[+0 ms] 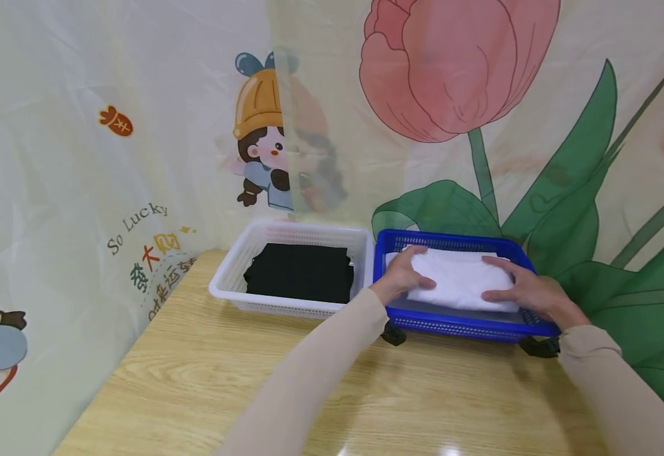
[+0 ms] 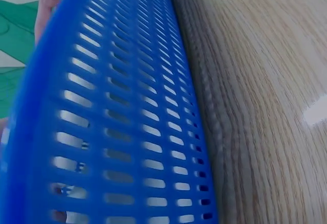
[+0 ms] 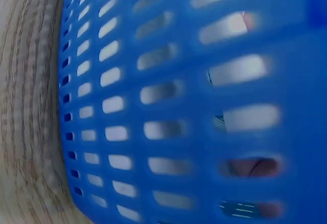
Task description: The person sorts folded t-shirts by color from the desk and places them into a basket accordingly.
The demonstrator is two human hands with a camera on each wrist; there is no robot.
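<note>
A folded white cloth [image 1: 457, 278] lies in a blue plastic basket [image 1: 451, 326] at the right, over another white layer. My left hand [image 1: 404, 273] touches its left end, with thumb and index finger spread apart over the top. At the other end, my right hand [image 1: 528, 291] rests on the cloth the same way, fingers fairly straight. The remaining fingers are mostly hidden. Slotted walls of the blue basket [image 2: 130, 111] fill both wrist views, and a bit of skin shows through the slots in the right wrist view.
Left of the blue basket stands a white basket [image 1: 286, 309] holding folded black cloth [image 1: 300, 272]. Both sit on a wood-grain table [image 1: 206, 373] against a printed fabric backdrop [image 1: 183, 82] with a large tulip. Dark wrist straps [image 1: 393, 334] hang near the basket's front.
</note>
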